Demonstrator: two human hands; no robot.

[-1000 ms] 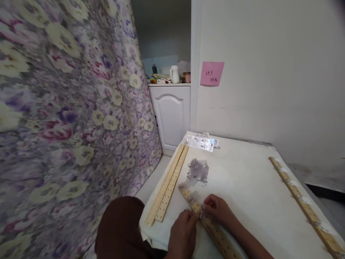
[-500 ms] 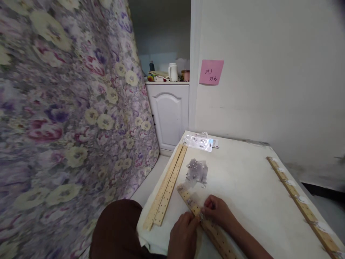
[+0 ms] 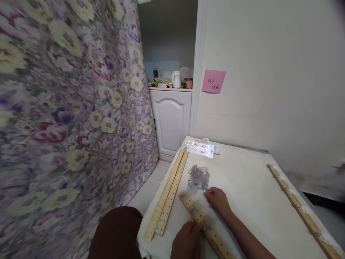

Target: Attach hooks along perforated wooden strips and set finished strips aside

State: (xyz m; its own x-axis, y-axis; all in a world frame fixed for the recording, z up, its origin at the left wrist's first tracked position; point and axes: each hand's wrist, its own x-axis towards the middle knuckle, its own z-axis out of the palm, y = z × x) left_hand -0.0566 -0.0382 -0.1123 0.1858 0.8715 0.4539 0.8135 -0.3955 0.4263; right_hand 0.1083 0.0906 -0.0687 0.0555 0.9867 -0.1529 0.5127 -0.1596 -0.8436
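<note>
A perforated wooden strip (image 3: 201, 221) lies slanted across the near part of the white table (image 3: 248, 190). My left hand (image 3: 188, 241) rests on it near a small metal piece, fingers curled against the wood. My right hand (image 3: 218, 200) sits farther up the table, just below a clear plastic bag of small metal parts (image 3: 198, 176), with its fingers bent toward the bag. What the right fingers hold, if anything, does not show.
Two more perforated strips (image 3: 168, 196) lie side by side along the table's left edge, another strip (image 3: 299, 207) at the right. A blister pack (image 3: 202, 148) lies at the far edge. A flowered curtain (image 3: 67, 118) hangs left; a white cabinet (image 3: 172, 120) stands behind.
My right hand has left the strip and moved up the table toward the plastic bag. My left hand stays on the strip. The view has shifted slightly.
</note>
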